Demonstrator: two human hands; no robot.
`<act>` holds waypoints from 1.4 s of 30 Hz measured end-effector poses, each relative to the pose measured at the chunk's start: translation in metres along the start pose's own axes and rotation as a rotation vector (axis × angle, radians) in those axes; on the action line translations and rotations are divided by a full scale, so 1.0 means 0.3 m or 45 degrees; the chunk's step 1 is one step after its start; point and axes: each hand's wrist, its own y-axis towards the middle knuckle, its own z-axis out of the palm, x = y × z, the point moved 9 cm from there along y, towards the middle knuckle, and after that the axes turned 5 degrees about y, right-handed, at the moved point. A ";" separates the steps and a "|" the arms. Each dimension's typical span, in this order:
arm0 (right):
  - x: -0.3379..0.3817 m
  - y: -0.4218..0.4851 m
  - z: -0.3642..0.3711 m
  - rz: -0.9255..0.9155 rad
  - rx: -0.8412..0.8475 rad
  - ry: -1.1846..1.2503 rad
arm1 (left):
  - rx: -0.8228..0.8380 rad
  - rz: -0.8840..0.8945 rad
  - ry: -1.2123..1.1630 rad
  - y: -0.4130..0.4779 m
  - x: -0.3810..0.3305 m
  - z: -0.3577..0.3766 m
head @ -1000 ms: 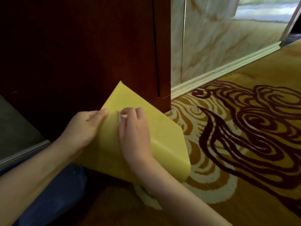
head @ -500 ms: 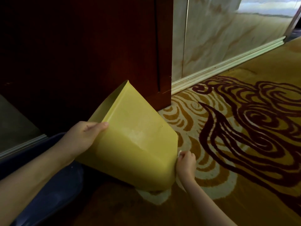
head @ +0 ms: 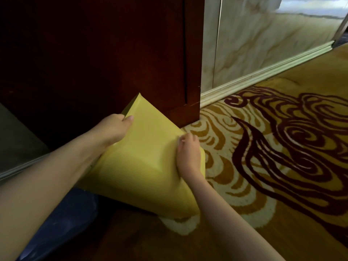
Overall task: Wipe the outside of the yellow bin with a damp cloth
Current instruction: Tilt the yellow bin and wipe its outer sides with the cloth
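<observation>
While both forearms reach in from the bottom edge, a dark blue object [head: 62,227] sits low left by the left arm, too dim to identify. Yellow bin [head: 143,166] is tipped over on the patterned carpet [head: 263,166], base toward the camera, open rim pointing away and up toward the dark wooden cabinet [head: 113,53]; lower near corner rests on the carpet. Right hand [head: 188,157] lies on the bin's right side wall near the edge, fingers curled tight; a small pale bit at the fingertips is probably the cloth [head: 181,138], mostly hidden under the hand. Left hand [head: 113,129] clamps the bin's rim at the upper left, thumb on the outside face, fingers hooked over the edge, steadying it. Bin's far rim corner is close to the cabinet front, contact unclear. Beyond, to the right of the cabinet, a pale skirting board [head: 263,74] runs along a marbled wall [head: 263,34].
</observation>
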 end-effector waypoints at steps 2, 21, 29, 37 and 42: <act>-0.218 -0.001 -0.073 0.351 -0.064 -0.018 | 0.001 0.007 -0.026 -0.003 -0.002 0.007; -0.138 0.077 -0.038 0.226 0.019 0.000 | 0.047 -0.060 -0.186 0.038 -0.085 0.041; 0.111 -0.188 -0.126 -0.166 -0.060 0.132 | -0.029 0.024 -0.162 0.047 -0.112 0.045; 0.009 -0.316 -0.092 -0.253 0.077 -0.031 | -0.067 0.026 -0.104 0.013 -0.076 0.022; -0.345 -0.242 -0.222 0.302 -0.013 -0.159 | -0.087 0.150 -0.173 -0.061 -0.097 0.001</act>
